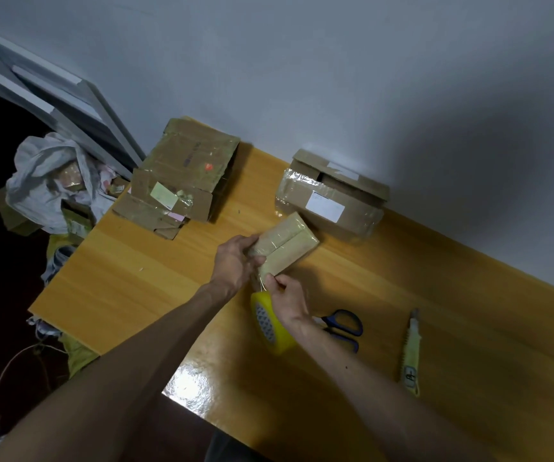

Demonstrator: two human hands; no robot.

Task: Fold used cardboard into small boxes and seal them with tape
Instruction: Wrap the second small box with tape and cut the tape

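Centre frame: our left hand (234,261) grips the near end of the small box (284,243) on the table (135,278). Just below, our right hand (289,296) pinches a strip from the tape roll (272,323) at the box's corner.

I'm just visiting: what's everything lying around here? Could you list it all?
table: one, orange-yellow wood, against the wall
small box: one, brown, taped, mid-table
bigger box: one, brown, white label, by the wall
flattened cardboard: a pile, brown, table's far left corner
tape: one roll, yellow, below the right hand
scissors: one pair, blue handles, right of the tape
utility knife: one, yellow, right of the scissors
bag: one, white, beside the table's left edge
left hand: one, grips the small box
right hand: one, pinches tape at the small box's near end
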